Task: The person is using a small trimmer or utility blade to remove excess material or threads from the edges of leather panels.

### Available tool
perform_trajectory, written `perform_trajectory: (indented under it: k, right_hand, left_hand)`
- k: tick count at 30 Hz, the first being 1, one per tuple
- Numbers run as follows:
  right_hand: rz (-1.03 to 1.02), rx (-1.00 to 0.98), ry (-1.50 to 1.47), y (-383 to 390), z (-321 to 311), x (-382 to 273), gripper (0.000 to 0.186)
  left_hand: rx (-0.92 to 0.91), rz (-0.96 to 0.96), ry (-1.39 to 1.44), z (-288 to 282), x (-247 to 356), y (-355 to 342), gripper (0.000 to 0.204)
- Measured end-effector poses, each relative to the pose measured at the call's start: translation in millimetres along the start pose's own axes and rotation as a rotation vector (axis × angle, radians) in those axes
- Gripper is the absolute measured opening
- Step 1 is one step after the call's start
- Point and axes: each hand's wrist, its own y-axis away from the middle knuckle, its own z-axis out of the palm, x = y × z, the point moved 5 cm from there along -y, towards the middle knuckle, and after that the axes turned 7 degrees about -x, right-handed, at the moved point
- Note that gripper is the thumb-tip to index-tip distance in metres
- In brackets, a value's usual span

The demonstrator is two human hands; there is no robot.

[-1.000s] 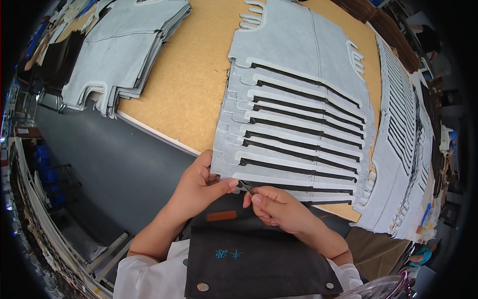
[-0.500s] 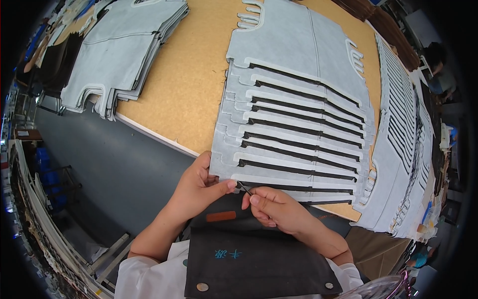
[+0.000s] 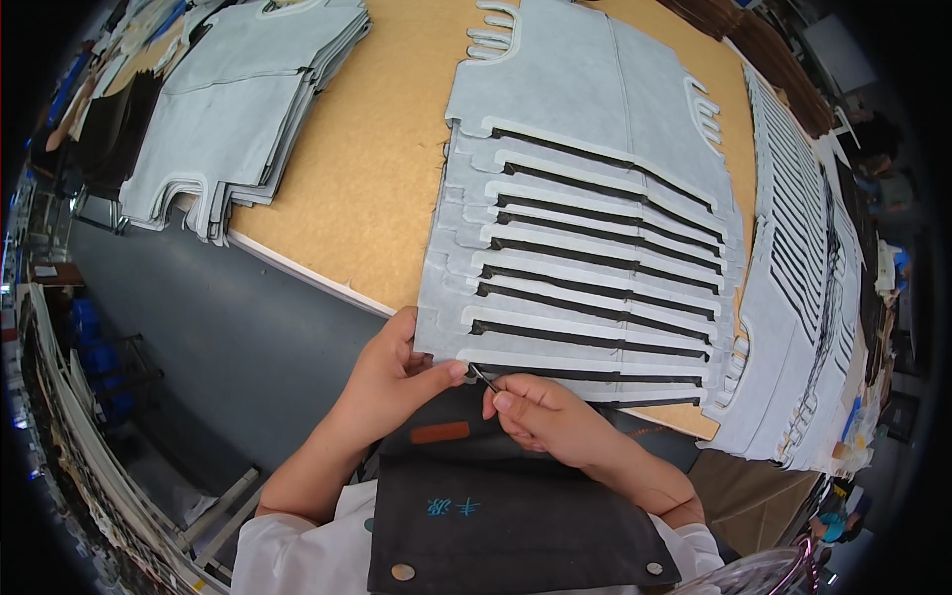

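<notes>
At the near edge of the counter (image 3: pixel 347 149), the left hand (image 3: pixel 392 382) pinches the nearest grey panel (image 3: pixel 555 342) of the fanned stack, thin, light and floppy, probably best held by its edge, while the right hand (image 3: pixel 545 416) grips a small dark tool (image 3: pixel 483 378).

Matt grey felt-like panels (image 3: pixel 585 248); rough fibreboard table (image 3: pixel 367 188) — dark cloth apron (image 3: pixel 496 516)

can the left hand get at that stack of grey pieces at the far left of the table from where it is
Probably not without leaning: the left hand pinches the near edge of the fanned grey pieces, while the grey stack lies far across bare tabletop. Nothing blocks it.
</notes>
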Motion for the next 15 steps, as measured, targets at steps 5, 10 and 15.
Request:
perform_trajectory:
  k: [5, 10, 15]
  right_hand:
    - [0.023, 0.004, 0.117, 24.6, -2.5, -15.4, 0.027]
    - [-0.067, -0.003, -0.016, 40.3, -15.3, -51.3, 0.032]
    - [0.041, -0.05, -0.044, 27.6, -14.0, -38.6, 0.033]
  left_hand:
    - [0.134, 0.068, -0.166, -26.4, 12.6, 26.5, 0.036]
    - [0.119, 0.088, 0.178, -9.8, 15.7, 23.2, 0.038]
    - [0.049, 0.113, 0.22, 6.5, 24.4, 11.9, 0.046]
